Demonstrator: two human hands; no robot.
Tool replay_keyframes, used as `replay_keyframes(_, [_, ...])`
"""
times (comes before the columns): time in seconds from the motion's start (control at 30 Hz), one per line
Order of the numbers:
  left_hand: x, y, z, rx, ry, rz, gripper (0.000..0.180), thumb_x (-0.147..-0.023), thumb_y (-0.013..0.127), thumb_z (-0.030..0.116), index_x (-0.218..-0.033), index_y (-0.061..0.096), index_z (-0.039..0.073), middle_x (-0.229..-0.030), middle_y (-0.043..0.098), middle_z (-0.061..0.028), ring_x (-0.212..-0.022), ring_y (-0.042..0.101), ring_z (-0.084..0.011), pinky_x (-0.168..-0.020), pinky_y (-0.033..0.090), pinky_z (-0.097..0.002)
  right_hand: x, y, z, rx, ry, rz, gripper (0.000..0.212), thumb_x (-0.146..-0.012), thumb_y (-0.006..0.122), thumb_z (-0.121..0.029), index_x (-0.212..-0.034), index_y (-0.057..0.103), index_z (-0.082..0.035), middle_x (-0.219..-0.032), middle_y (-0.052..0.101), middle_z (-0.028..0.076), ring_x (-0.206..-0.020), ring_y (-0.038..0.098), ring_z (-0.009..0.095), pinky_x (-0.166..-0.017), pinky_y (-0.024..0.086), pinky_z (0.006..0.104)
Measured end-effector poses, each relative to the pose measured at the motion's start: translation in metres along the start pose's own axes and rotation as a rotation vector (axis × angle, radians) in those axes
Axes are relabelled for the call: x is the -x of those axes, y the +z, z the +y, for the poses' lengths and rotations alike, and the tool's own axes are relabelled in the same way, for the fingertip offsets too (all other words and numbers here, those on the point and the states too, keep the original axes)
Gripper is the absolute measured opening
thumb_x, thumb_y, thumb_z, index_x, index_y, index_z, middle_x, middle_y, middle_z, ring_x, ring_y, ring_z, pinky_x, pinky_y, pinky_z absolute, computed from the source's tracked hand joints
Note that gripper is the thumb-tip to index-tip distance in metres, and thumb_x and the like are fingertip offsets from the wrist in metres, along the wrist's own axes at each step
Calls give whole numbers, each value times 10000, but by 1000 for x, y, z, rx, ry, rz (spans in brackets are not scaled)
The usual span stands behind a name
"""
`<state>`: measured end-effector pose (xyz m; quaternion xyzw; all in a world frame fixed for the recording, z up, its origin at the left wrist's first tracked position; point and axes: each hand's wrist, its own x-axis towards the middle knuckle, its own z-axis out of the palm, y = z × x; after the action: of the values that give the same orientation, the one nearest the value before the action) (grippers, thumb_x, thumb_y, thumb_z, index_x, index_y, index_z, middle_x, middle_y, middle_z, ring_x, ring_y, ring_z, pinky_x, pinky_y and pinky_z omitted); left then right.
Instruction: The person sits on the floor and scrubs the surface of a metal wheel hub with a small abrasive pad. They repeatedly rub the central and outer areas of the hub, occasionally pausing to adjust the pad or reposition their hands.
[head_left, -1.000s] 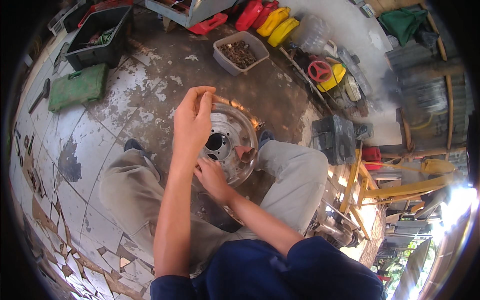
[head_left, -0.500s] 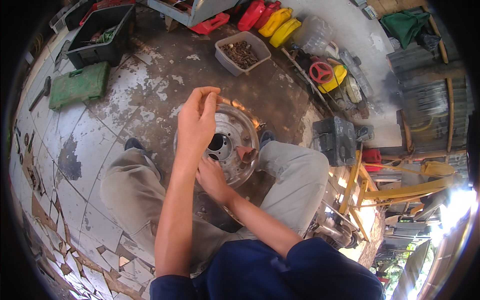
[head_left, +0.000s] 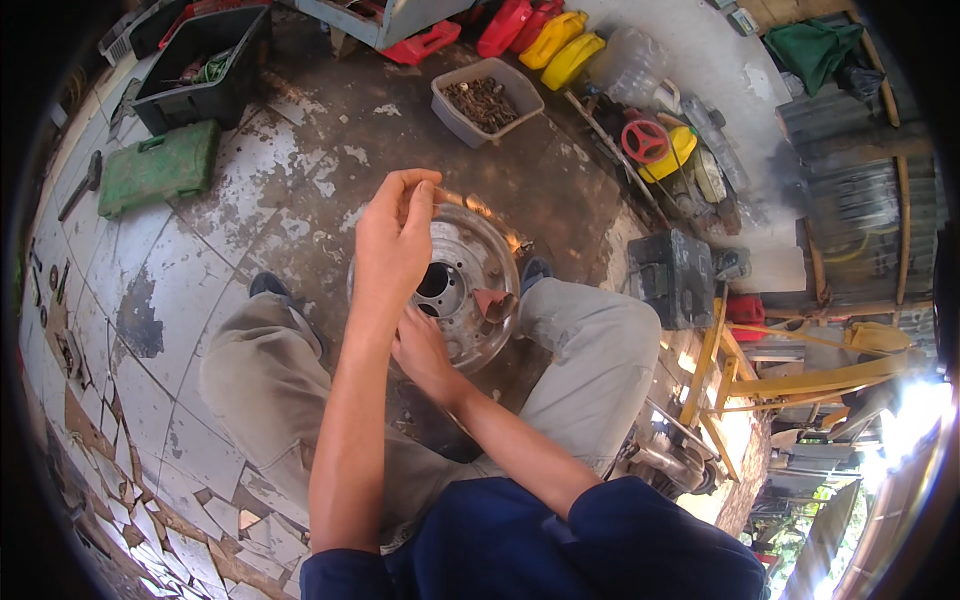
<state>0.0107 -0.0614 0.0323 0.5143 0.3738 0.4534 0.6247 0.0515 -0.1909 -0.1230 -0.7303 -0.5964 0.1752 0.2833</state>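
A round steel wheel rim [head_left: 470, 345] lies between my knees, with a dark centre hole and smaller holes around it. On its right side sits a curled reddish-brown piece [head_left: 493, 305] that looks like sandpaper. My left hand [head_left: 393, 235] is raised over the rim's left part, fingers bent and closed toward the thumb; whatever they pinch, if anything, is too small or hidden. Lower down, my right hand [head_left: 425, 350] reaches to the rim's near left side. The left forearm crosses in front of its fingertips, so their grip is hidden.
A grey tub [head_left: 450, 118] of rusty bolts stands beyond the rim. At the left are a green case [head_left: 160, 170], a hammer [head_left: 82, 187] and a black crate [head_left: 190, 115]. Several jugs line the far wall; a black toolbox [head_left: 672, 280] stands right, near a yellow frame [head_left: 800, 385].
Both hands keep almost the same pose over the rim. Only a very slight shift of the view shows.
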Motion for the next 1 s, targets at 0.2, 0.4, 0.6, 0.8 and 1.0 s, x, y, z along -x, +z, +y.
replay_keyframes(0.2, [-1, 1, -1, 9, 1, 3, 214, -1029, 519, 138, -1117, 632, -20, -943, 683, -62, -861, 615, -107, -800, 503, -253, -2, -5, 9, -84, -88, -24, 105, -868, 635, -95, -954, 599, -46, -931, 591, 134, -951, 583, 334, -807, 474, 444])
replay_keyframes(0.4, [0, 1, -1, -11, -3, 9, 213, -1028, 521, 139, -1117, 634, -18, -941, 685, -63, -862, 619, -106, -798, 507, -254, -4, -5, 7, -147, -21, -81, 98, -875, 631, -96, -941, 584, -40, -915, 585, 157, -929, 581, 365, -805, 467, 456])
replay_keyframes(0.6, [1, 2, 0, 11, 0, 8, 215, -1030, 518, 141, -1120, 633, -17, -942, 686, -62, -864, 621, -107, -806, 509, -254, -6, -5, 9, -127, -36, -105, 102, -880, 625, -96, -955, 585, -39, -923, 589, 163, -931, 583, 372, -807, 467, 465])
replay_keyframes(0.8, [0, 1, -2, 0, -4, 3, 218, -1031, 516, 141, -1124, 631, -19, -948, 687, -65, -867, 622, -106, -807, 509, -254, -4, -6, 8, -127, -47, -86, 100, -883, 622, -100, -954, 582, -41, -939, 588, 157, -947, 581, 363, -822, 471, 453])
replay_keyframes(1.0, [1, 1, 1, -9, -2, 2, 223, -1031, 516, 143, -1128, 629, -23, -954, 686, -69, -871, 624, -108, -810, 510, -255, -4, -8, 3, -77, -94, -65, 104, -889, 616, -106, -973, 576, -59, -947, 586, 145, -955, 583, 347, -836, 457, 460])
